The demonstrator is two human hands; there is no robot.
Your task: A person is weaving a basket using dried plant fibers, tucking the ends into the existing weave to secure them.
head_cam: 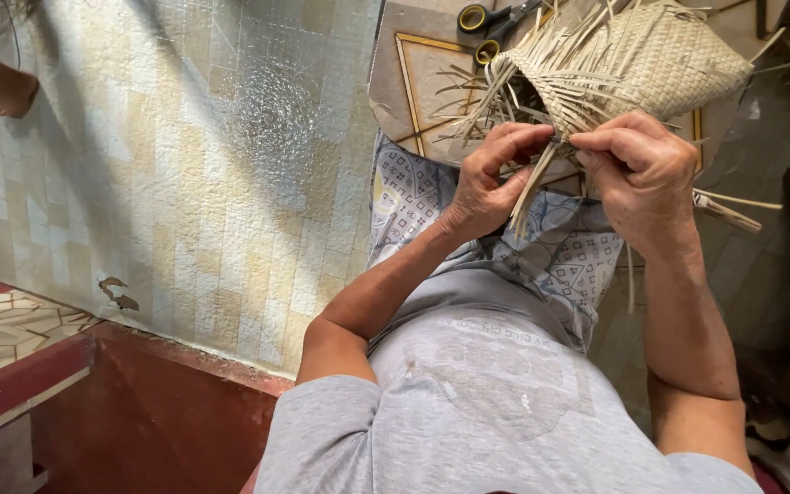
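Both hands pinch loose strips at the woven basket (633, 64) edge; left hand (491, 178) and right hand (642, 169) closed on them. Scissors (491, 27) lie just beyond; open floor (185, 165) to the left.

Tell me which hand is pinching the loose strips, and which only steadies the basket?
The left hand pinches the loose strips hanging below the basket. The right hand grips the woven edge beside it.

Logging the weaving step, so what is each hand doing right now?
Left hand: closed, pinching pale straw strips of the half-woven basket.
Right hand: closed, pinching the same strips at the basket's loose edge.
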